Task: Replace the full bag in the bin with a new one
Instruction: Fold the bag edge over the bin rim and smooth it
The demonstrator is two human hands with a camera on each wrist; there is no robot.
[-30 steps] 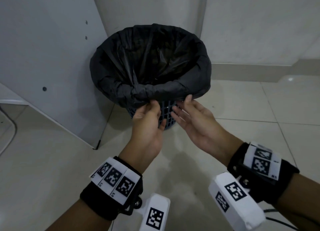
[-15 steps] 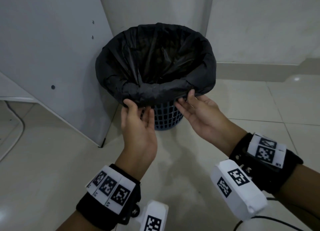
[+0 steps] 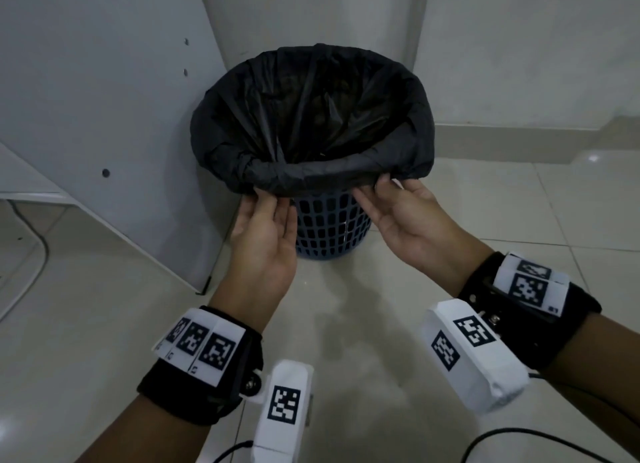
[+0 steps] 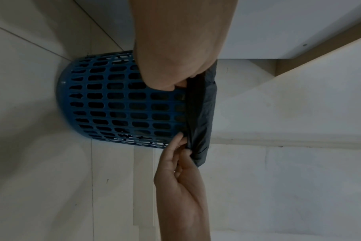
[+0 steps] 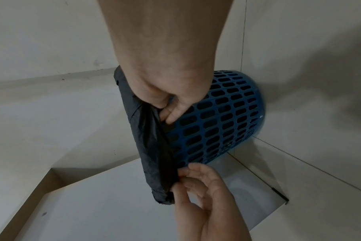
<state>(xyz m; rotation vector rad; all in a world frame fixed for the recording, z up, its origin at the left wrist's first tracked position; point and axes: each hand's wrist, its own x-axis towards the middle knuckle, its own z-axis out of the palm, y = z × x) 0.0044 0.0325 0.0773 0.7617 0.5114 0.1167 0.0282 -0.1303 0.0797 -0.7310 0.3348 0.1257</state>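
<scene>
A blue lattice bin (image 3: 329, 227) stands on the floor in a corner, lined with a black bag (image 3: 311, 116) whose top is folded down over the rim. My left hand (image 3: 266, 199) is at the near left of the rim, palm up, and pinches the bag's folded hem (image 5: 165, 187). My right hand (image 3: 379, 185) takes the hem at the near right, with thumb and fingers pinching it (image 4: 189, 150). In the wrist views the left hand (image 4: 175, 84) and right hand (image 5: 168, 114) have fingers tucked under the hem against the lattice. What is inside the bag stays dark.
A white cabinet panel (image 3: 104, 116) stands close on the bin's left, and walls (image 3: 519, 46) with a skirting lie behind. Pale tiled floor (image 3: 346, 324) spreads in front. A dark cable (image 3: 43, 251) runs along the floor at far left.
Both hands have slid apart along the near rim, the left one leftward and the right one rightward, and now hold the bag's folded hem.
</scene>
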